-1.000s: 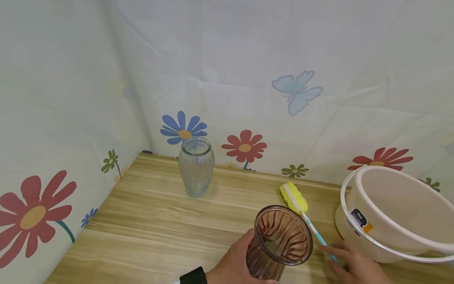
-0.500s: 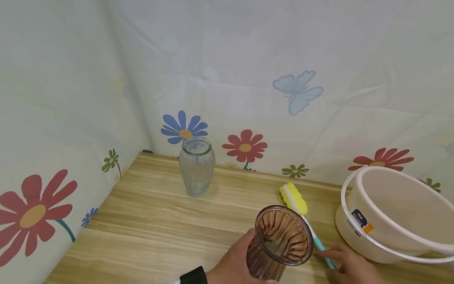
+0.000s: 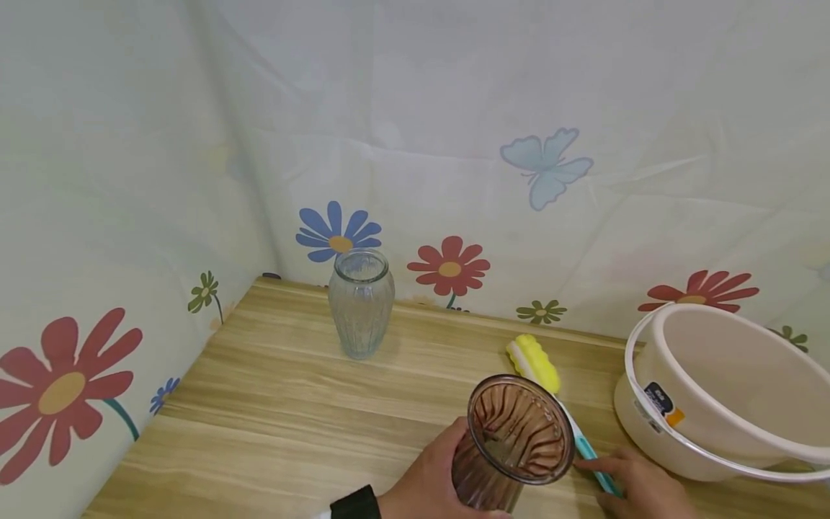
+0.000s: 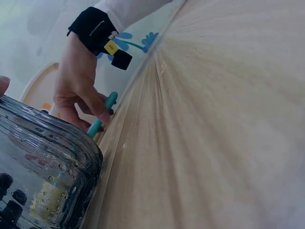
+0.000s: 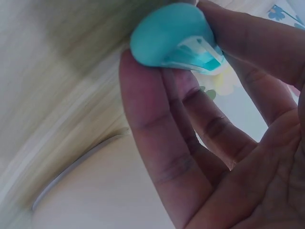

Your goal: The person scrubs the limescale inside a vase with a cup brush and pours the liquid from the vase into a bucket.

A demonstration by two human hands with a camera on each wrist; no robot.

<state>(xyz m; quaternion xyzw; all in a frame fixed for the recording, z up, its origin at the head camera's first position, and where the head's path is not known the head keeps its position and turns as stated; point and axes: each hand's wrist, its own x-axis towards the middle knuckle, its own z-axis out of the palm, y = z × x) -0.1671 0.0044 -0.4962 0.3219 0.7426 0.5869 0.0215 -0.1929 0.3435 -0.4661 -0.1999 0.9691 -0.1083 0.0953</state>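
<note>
My left hand grips a brown ribbed glass vase by its side, its flared mouth tilted toward the head camera. In the left wrist view the wet glass shows water drops. To the right, my right hand pinches the turquoise handle of a bottle brush with a yellow sponge head. The right wrist view shows the handle's end between thumb and fingertips. Part of the brush is hidden behind the vase rim in the head view.
A clear glass vase stands upright at the back left of the wooden table. A cream bucket with its handle down sits at the right, close to my right hand. A flowered cloth hangs behind.
My right hand has closed its fingers on the brush handle, and the brush has shifted slightly, its sponge head turning a little to the left. My left hand and the brown vase stay in place.
</note>
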